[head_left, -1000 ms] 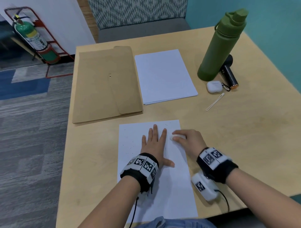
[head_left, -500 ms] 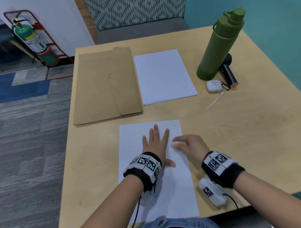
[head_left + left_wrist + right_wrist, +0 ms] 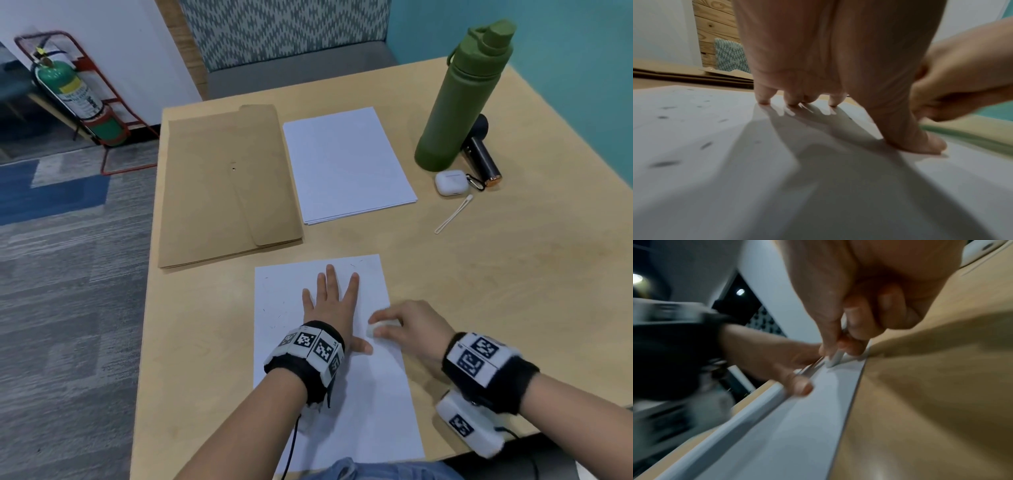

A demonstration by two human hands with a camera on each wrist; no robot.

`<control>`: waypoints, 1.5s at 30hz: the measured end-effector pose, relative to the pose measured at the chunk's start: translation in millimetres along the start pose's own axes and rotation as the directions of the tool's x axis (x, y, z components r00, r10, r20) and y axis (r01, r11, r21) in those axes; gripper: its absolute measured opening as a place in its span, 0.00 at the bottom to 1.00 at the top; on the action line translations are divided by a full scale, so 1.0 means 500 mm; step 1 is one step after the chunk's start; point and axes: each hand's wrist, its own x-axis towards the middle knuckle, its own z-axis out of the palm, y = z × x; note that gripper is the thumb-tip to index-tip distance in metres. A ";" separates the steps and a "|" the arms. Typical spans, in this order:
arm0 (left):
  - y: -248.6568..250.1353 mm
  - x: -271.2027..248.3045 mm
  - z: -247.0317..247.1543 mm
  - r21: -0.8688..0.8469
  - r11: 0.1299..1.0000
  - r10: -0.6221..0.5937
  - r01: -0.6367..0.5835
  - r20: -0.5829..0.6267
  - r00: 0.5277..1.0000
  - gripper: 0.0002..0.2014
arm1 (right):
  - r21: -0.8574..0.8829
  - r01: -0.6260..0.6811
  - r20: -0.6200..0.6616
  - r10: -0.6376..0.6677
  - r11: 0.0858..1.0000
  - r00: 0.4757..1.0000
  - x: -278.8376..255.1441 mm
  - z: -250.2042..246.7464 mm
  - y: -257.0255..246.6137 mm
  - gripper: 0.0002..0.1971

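A white sheet of paper (image 3: 342, 411) with small dark specks lies at the near edge of the wooden table (image 3: 513, 274). My left hand (image 3: 330, 298) rests flat on it, fingers spread and straight, thumb out to the right; the left wrist view shows the fingertips (image 3: 791, 102) pressing the sheet (image 3: 715, 162). My right hand (image 3: 387, 325) pinches a small white eraser (image 3: 373, 330) against the sheet near its right edge, just beside the left thumb. In the right wrist view the eraser (image 3: 835, 358) sits between thumb and fingers, tip on the paper (image 3: 797, 434).
Farther back lie a pile of brown envelopes (image 3: 219, 192) and a stack of white paper (image 3: 346, 164). At the right stand a green bottle (image 3: 459, 102), a black cylinder (image 3: 481, 161), a white earbud case (image 3: 451, 182) and a thin white loop (image 3: 452, 214). A fire extinguisher (image 3: 68, 89) stands on the floor, left.
My right hand has slid the eraser down the sheet toward me, ending beside the left thumb. The left hand stays flat in place.
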 end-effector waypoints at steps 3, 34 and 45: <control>0.002 0.000 -0.004 0.024 1.000 -0.001 0.001 0.015 1.000 0.61 | -0.003 0.012 -0.062 -0.012 1.000 0.998 0.041 -0.028 -0.014 0.11; 0.007 -0.006 -0.010 0.039 0.999 -0.012 0.011 0.032 0.999 0.60 | 0.145 -0.044 -0.300 0.086 0.988 0.950 0.046 -0.025 -0.022 0.11; 0.005 -0.007 -0.007 0.023 1.000 -0.001 0.000 0.028 1.000 0.61 | 0.175 -0.056 -0.321 0.111 0.983 0.940 0.038 -0.029 -0.009 0.11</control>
